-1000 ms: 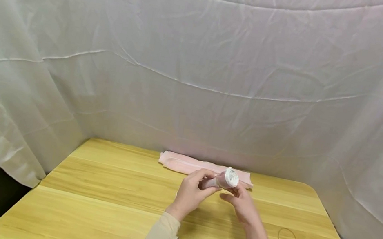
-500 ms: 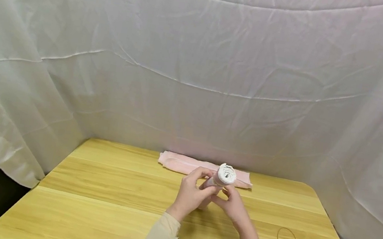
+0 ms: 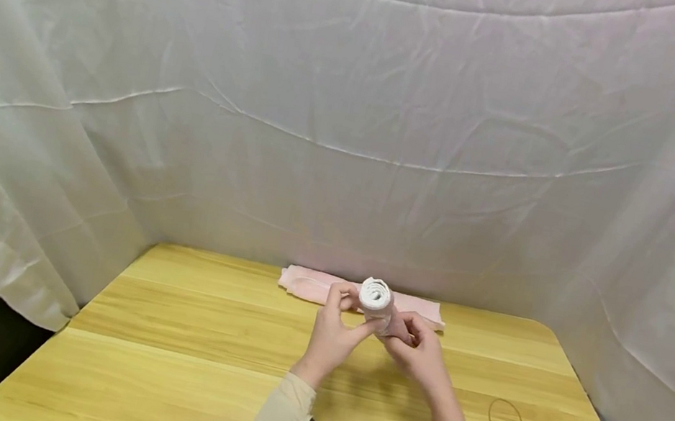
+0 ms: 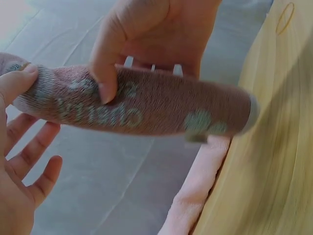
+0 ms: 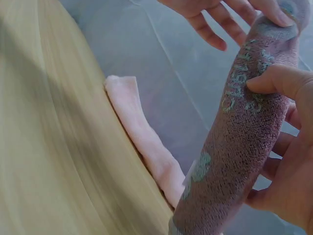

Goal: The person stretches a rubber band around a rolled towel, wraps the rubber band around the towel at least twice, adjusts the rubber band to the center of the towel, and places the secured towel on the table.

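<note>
A rolled towel (image 3: 396,326), mauve with pale green lettering on its outside, is held above the table by both hands. Its white spiral end faces up in the head view. My left hand (image 3: 330,344) pinches the roll near that end between thumb and index finger; the other fingers spread away from it in the left wrist view. There the roll narrows, and a thin tan line shows by the thumb. Farther along, my right hand (image 3: 422,360) grips the body of the roll (image 5: 234,132), thumb across the lettering and fingers curled behind.
A folded light pink towel (image 3: 307,284) lies along the table's back edge, behind the roll. On the right of the wooden table (image 3: 177,361) is a thin brown rubber band (image 3: 505,420). Grey-white curtains (image 3: 349,132) enclose the back and sides.
The roll has turned, its white spiral end swinging from the right to the left and up. My right hand has shifted from near that end to the roll's body.
</note>
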Demonstrator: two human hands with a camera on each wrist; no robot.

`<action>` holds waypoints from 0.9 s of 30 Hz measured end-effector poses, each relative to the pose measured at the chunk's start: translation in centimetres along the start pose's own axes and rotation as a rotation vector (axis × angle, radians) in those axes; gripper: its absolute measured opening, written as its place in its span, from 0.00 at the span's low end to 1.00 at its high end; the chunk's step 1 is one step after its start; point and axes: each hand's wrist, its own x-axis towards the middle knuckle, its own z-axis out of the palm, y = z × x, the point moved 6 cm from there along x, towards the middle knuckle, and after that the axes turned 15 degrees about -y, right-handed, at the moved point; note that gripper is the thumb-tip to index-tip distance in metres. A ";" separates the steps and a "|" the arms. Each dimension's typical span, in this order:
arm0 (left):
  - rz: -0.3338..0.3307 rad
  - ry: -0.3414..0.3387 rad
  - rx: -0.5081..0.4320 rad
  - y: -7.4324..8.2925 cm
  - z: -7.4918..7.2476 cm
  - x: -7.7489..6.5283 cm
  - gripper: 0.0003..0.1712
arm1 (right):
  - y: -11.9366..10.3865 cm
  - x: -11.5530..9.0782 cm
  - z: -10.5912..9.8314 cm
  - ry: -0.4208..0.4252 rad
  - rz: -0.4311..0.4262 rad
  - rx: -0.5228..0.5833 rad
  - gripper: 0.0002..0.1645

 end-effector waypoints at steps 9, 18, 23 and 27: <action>-0.126 -0.125 0.132 -1.2 -0.1 0.2 0.42 | 0.0 -0.7 -1.6 0.115 0.049 -0.380 0.16; -0.140 -0.221 0.391 -2.0 -0.4 0.1 0.41 | 0.7 -1.0 -2.3 0.144 0.078 -0.611 0.17; -0.122 -0.262 0.584 -2.3 -0.2 -0.1 0.36 | 1.0 -1.1 -2.2 0.162 0.063 -0.763 0.17; -0.124 -0.291 0.704 -2.7 0.2 -0.2 0.31 | 1.0 -1.3 -2.1 0.189 0.035 -0.814 0.18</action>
